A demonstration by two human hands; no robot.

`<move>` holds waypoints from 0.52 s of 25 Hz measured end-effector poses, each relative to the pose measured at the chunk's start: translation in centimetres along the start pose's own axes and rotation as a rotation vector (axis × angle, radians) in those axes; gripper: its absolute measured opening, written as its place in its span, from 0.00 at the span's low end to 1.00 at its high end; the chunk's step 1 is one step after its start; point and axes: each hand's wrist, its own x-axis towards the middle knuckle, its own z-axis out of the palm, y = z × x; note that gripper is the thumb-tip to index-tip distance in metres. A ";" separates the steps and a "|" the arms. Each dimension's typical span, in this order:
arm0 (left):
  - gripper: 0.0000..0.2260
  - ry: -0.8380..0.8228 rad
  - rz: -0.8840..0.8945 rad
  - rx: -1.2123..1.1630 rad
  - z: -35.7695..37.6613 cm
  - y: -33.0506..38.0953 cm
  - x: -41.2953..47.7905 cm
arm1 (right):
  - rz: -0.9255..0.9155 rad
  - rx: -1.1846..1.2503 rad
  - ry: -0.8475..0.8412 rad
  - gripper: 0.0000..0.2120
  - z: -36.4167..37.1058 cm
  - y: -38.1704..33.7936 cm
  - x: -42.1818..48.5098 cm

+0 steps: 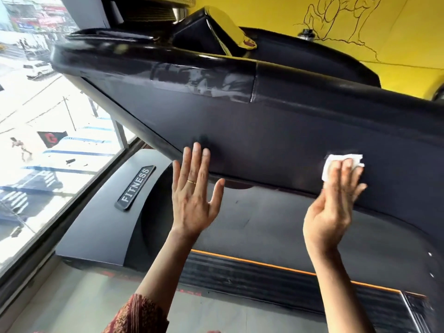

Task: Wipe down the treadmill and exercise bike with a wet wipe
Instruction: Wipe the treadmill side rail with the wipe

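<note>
The right hand (334, 200) presses a white wet wipe (331, 164) flat against the dark console panel (264, 131) of the treadmill, near the lower edge of the panel on its right side. The fingers (346, 168) are straight and lie on top of the wipe, not curled around it, probably so that the cloth keeps wide contact with the surface.

The left hand (194, 198) is open with the fingers spread. Its fingertips reach the lower edge of the panel on the left, and I think it steadies the body. It holds nothing.

Above, the handrail (204, 80) shows a pale smear. The belt (264, 280) lies below. No exercise bike is in view.
</note>
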 end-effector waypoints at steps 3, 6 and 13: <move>0.23 0.044 0.035 -0.119 1.5 3.5 0.8 | 0.056 0.122 0.184 0.15 -2.1 -0.1 0.5; 0.21 -0.015 0.105 -0.400 4.2 10.3 1.5 | 0.145 0.175 0.266 0.14 -4.3 1.1 1.2; 0.21 -0.255 0.221 -0.963 10.6 26.6 1.2 | 0.365 0.131 0.335 0.17 -12.8 9.4 2.8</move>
